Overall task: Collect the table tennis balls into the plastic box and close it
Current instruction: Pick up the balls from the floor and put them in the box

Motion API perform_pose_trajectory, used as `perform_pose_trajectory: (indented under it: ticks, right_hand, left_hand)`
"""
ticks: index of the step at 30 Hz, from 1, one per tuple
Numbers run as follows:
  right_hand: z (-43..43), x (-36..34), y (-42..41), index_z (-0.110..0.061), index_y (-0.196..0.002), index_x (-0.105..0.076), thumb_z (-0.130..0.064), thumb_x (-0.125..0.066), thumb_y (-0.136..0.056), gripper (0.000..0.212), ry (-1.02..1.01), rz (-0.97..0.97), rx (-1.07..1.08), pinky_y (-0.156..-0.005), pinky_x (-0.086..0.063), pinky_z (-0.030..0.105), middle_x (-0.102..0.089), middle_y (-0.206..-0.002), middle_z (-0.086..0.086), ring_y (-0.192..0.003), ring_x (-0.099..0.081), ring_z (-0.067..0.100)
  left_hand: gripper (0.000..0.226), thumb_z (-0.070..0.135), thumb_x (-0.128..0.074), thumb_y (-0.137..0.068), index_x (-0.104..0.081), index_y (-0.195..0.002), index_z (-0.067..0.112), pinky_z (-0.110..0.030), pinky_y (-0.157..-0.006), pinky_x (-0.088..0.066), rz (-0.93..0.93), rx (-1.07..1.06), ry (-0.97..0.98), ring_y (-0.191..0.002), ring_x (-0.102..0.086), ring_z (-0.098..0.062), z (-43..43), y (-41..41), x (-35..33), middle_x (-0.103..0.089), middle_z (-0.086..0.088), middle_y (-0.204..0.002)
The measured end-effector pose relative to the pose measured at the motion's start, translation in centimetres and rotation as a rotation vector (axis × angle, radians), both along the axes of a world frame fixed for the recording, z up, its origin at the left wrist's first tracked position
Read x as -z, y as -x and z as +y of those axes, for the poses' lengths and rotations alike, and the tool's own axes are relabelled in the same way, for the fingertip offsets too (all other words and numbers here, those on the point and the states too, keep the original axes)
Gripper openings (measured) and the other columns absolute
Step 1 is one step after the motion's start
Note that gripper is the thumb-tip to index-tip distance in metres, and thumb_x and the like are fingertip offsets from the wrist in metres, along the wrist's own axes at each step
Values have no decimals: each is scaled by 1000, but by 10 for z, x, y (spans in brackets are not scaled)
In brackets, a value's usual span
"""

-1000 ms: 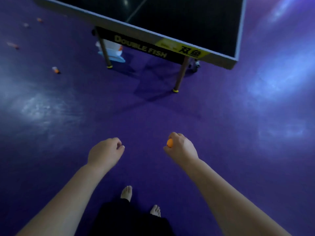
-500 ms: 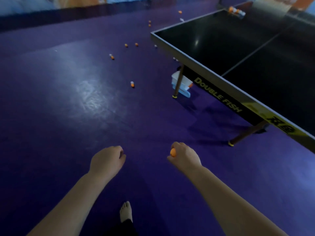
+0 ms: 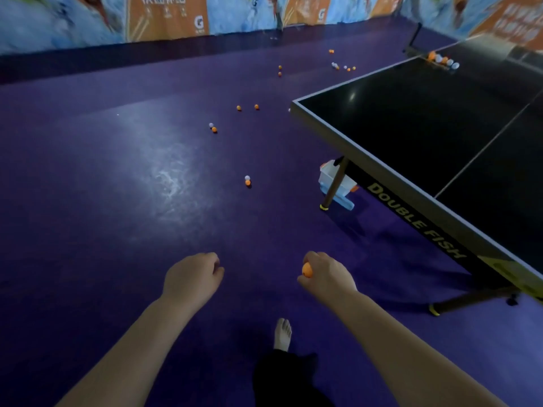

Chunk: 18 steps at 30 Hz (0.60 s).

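My right hand (image 3: 326, 274) grips an orange ball (image 3: 307, 270) between thumb and fingers, low over the purple floor. My left hand (image 3: 192, 277) is curled into a fist beside it; its palm side is hidden and no ball shows in it. A white plastic box (image 3: 330, 179) sits on the floor under the table's near corner, behind a table leg, with a blue lid (image 3: 345, 202) lying at its base. Several orange and white balls lie scattered ahead: a pair (image 3: 247, 180) closest, another pair (image 3: 213, 127) farther, more beyond.
A black table tennis table (image 3: 426, 127) fills the right side, its leg (image 3: 333, 186) standing in front of the box. Several balls (image 3: 443, 61) rest by the net on the table. Printed barriers (image 3: 170, 19) line the far edge. My bare foot (image 3: 282, 333) is below.
My view has swung left and up, so the scattered balls and the barrier came into sight. Both hands kept their pose, the right still gripping the orange ball.
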State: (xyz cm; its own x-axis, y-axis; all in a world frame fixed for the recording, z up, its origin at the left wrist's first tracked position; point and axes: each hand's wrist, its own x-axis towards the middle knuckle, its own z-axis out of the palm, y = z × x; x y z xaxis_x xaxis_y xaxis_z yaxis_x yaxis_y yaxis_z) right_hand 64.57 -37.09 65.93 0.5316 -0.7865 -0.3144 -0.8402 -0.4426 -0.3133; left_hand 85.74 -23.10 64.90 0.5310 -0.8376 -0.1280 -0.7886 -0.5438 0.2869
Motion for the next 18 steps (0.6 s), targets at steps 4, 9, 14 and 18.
perform_pose_trajectory:
  ticks: [4,9,14,18]
  right_hand:
    - [-80,-3,-44,-18,-96,-52,-32,-58,-85,19,21,-5,-51,-58,-41,28,-56,-99,0,-76,-54,17]
    - [-176,-20,-106,-20,-96,-50,-32,-59,-86,18,48,14,-166,-63,-46,29,-52,-97,-3,-79,-55,16]
    - [-258,-24,-193,-18,-102,-52,-32,-59,-86,22,69,22,-299,-69,-49,31,-55,-102,0,-84,-59,18]
    - [-293,-14,-271,-17,-102,-53,-31,-58,-86,22,50,20,-372,-65,-48,30,-56,-101,1,-81,-58,18]
  left_hand:
    - [22,33,-50,-91,-64,-102,20,-27,-63,-40,17,-79,14,-82,-59,-15,-69,-44,-3,-67,5,-95]
    - [21,33,-50,-92,-64,-102,21,-23,-60,-36,29,-206,32,-74,-55,-11,-142,-96,-16,-66,6,-91]
    - [19,34,-46,-94,-61,-99,22,-23,-61,-38,56,-334,23,-75,-56,-10,-189,-157,-17,-64,8,-90]
    - [17,34,-44,-95,-57,-90,24,-24,-64,-41,121,-391,-39,-75,-57,-11,-213,-215,-6,-60,10,-83]
